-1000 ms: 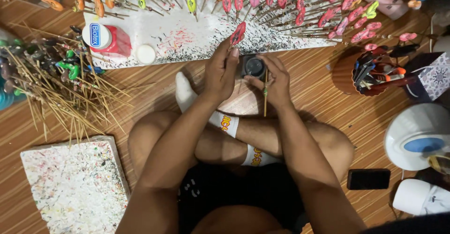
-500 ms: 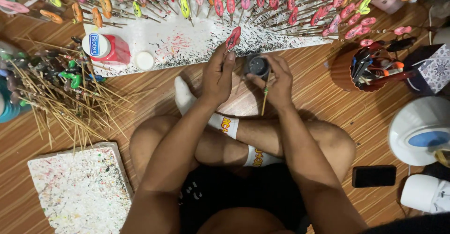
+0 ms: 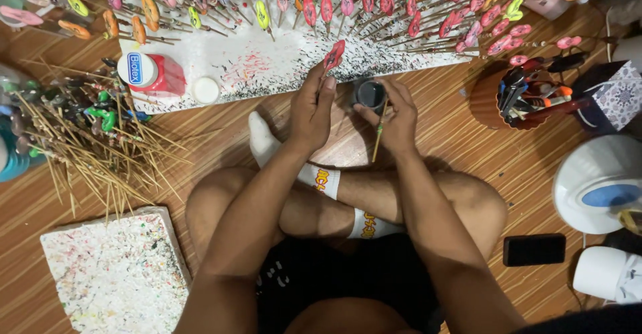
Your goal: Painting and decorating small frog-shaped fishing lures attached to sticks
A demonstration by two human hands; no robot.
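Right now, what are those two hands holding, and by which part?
Left hand pinches a red lip-shaped piece by its stick. Right hand grips a small dark jar by its side, brush between fingers.

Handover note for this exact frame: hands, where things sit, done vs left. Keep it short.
Left hand: holds a red lip-shaped piece on a stick, raised over the speckled white board.
Right hand: grips a small dark paint jar and a thin brush that points down.
Around: rows of painted pieces on sticks stand along the board's far edge; a pile of bare sticks lies to the person's left; a cup of tools stands to the right.
Done: many pieces coloured and standing.
Left: the held piece is not yet planted in the row; whether its paint is finished cannot be told.
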